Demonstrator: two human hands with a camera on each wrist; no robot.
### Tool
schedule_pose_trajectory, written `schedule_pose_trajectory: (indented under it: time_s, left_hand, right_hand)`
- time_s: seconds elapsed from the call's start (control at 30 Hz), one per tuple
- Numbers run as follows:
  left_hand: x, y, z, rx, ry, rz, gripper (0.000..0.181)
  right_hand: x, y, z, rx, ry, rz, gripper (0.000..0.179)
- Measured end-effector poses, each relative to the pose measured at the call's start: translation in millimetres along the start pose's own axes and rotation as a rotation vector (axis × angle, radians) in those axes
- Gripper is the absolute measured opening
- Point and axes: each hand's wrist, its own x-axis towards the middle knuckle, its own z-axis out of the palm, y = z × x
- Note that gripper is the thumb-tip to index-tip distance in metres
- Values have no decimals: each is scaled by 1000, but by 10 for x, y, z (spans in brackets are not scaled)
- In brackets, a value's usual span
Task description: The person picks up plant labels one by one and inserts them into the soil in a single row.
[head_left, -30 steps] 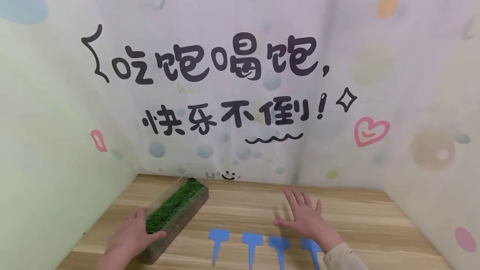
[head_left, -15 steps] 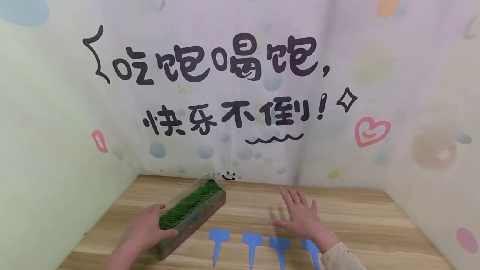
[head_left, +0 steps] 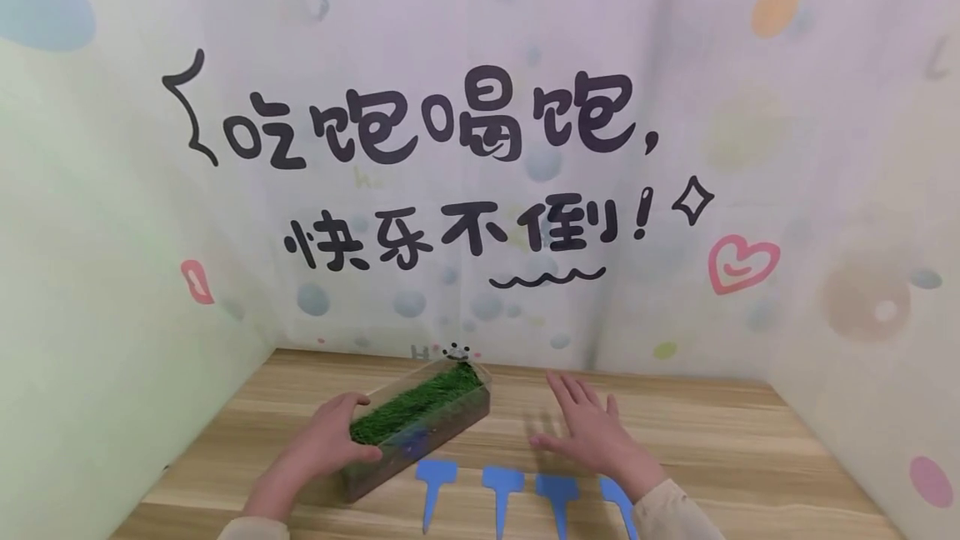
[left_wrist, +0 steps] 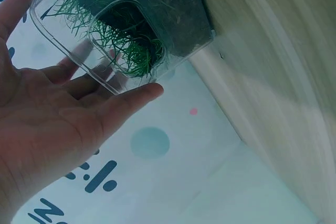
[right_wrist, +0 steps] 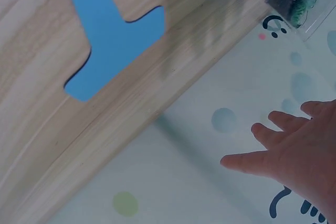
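A long clear plastic box (head_left: 446, 419) holds green grass over dark soil. My left hand (head_left: 322, 444) grips its near left end, thumb on the front side and fingers round the back. In the left wrist view, the thumb and fingers span the box's clear end wall (left_wrist: 68, 59). My right hand (head_left: 588, 432) holds nothing; its fingers are spread above the table, behind the blue T-shaped plant labels (head_left: 503, 482). One label (right_wrist: 100, 35) shows large in the right wrist view.
Several labels lie in a row on the wood-grain table (head_left: 712, 457), stems toward me. The box's front side is close behind the leftmost label (head_left: 437, 473). A printed white backdrop (head_left: 465, 307) stands along the table's back edge, with side panels left and right.
My left hand has moved the grass box to the right and turned it more crosswise, toward the middle of the table. The right hand has drifted slightly left, still spread.
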Motion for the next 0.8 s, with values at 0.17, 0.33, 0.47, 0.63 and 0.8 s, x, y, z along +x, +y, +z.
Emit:
schedule_pose_trajectory:
  time_s: [0.17, 0.33, 0.47, 0.63, 0.8]
  left_hand:
    - [89, 17, 34, -62, -20, 85, 78]
    - [201, 41, 76, -108, -52, 171, 75]
    - [304, 54, 99, -128, -107, 220, 74]
    - [416, 87, 120, -157, -172, 261, 78]
    - [484, 126, 161, -195, -194, 280, 84]
  right_hand:
    - [58, -25, 37, 25, -12, -20, 98]
    - [105, -45, 68, 55, -14, -35, 94]
    - [137, -47, 87, 77, -24, -50, 92]
    - [182, -54, 112, 124, -59, -43, 88]
    - [227, -87, 144, 128, -82, -13, 84]
